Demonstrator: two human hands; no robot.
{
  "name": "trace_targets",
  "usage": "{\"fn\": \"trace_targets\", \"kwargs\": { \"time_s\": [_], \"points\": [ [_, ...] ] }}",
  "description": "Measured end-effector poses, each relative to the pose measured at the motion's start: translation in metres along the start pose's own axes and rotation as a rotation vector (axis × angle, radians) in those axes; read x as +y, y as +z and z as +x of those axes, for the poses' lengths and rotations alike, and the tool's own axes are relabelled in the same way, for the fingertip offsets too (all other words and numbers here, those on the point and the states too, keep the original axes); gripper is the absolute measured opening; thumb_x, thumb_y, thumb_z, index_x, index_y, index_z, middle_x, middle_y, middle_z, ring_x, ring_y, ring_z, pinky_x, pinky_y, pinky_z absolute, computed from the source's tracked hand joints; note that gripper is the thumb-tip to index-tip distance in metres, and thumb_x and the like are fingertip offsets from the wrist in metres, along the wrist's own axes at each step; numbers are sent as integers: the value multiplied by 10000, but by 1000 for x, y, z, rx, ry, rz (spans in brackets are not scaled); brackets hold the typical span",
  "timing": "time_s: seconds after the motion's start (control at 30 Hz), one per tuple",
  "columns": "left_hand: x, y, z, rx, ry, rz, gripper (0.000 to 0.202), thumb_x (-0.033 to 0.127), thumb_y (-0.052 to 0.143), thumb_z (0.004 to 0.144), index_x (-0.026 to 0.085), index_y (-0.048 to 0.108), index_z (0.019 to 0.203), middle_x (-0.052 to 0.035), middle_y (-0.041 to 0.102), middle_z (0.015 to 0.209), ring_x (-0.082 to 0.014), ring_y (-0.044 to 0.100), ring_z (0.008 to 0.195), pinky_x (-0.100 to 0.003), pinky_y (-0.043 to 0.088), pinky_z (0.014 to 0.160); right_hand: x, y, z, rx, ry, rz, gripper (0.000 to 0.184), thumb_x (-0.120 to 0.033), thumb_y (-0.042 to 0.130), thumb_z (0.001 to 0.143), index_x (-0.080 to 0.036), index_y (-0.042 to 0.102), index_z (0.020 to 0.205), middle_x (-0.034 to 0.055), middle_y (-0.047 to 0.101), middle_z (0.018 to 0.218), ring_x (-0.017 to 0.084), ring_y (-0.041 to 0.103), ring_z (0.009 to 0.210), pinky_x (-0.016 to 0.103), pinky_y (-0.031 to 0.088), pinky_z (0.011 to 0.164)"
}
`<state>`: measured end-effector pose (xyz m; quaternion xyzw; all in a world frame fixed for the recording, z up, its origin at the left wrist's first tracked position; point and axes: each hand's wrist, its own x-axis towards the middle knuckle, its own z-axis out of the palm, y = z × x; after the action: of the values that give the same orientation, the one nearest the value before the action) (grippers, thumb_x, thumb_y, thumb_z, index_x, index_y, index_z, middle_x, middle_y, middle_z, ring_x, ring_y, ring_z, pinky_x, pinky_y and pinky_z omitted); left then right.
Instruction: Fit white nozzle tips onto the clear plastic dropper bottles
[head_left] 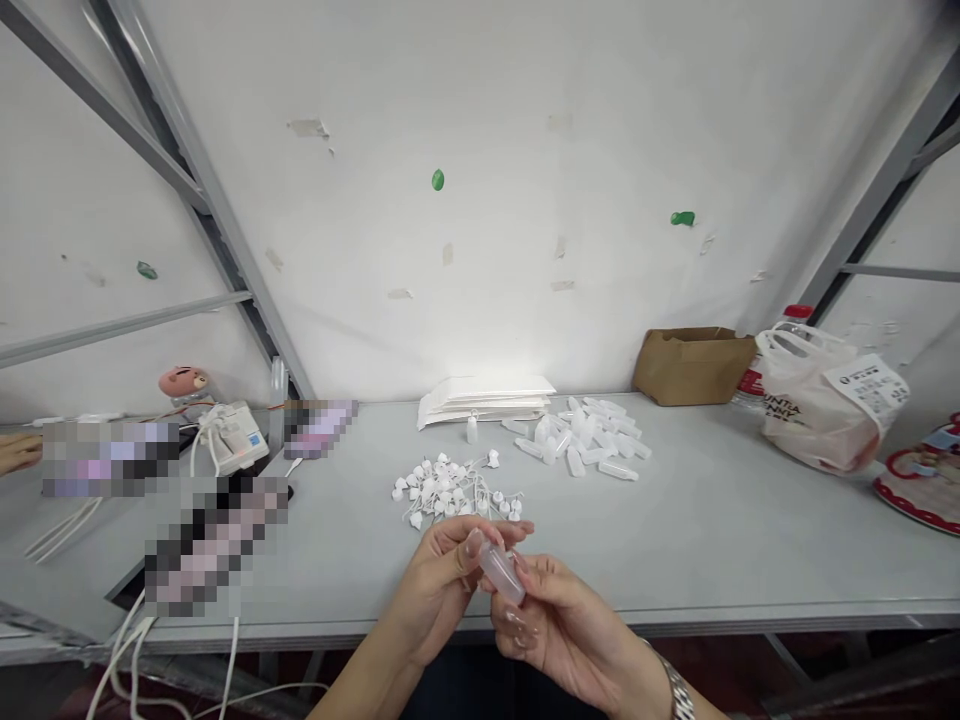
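Observation:
Near the front edge of the table, both hands hold one small translucent plastic bottle, tilted. My left hand is closed on its upper end, thumb and fingers pinching there; whether a cap is under the fingertips is hidden. My right hand grips the bottle's lower part between thumb and fingers. Just beyond the hands lies a heap of white caps with thin stems. Further back and to the right spreads a pile of translucent bottles. One small bottle stands upright in front of the stack.
A stack of white packets lies against the wall. At the right are a brown cardboard box and a white plastic bag. On the left are a power strip, cables, blurred devices and another person's hand.

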<state>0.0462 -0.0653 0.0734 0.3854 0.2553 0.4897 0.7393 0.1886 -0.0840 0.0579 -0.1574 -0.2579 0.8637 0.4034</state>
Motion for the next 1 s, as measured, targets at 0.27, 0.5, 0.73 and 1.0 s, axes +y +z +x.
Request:
{"fn": "trace_targets", "kwargs": {
  "time_s": [0.27, 0.5, 0.73, 1.0],
  "points": [
    [0, 3, 0, 184, 137, 111, 203, 349, 725, 688, 156, 731, 750, -120, 727, 947, -299, 575, 1079, -368, 404, 921, 2, 3, 1, 407, -392, -672, 286, -343, 800, 596, -174, 693, 800, 4, 641, 630, 156, 587, 649, 288, 460, 676],
    [-10, 4, 1, 128, 41, 18, 224, 378, 666, 745, 160, 713, 773, -122, 700, 1050, -295, 564, 1093, -343, 438, 851, 0, 4, -1, 332, -308, -511, 244, -362, 766, 643, -136, 679, 672, 5, 606, 558, 109, 521, 528, 246, 431, 557],
    [-8, 1, 2, 73, -18, -58, 171, 338, 670, 748, 171, 706, 769, -101, 698, 1071, -248, 605, 1031, -312, 443, 848, 5, -6, 4, 68, -20, 69, 229, -299, 752, 692, -85, 671, 682, -13, 542, 533, 31, 431, 462, 168, 376, 509],
    [-6, 2, 2, 216, 136, 157, 196, 338, 675, 744, 160, 730, 804, -113, 705, 1049, -283, 522, 1147, -329, 402, 902, 6, -8, 9, 282, -351, -624, 256, -369, 717, 707, -151, 692, 840, 24, 622, 695, 138, 561, 656, 272, 442, 671]
  ]
}}
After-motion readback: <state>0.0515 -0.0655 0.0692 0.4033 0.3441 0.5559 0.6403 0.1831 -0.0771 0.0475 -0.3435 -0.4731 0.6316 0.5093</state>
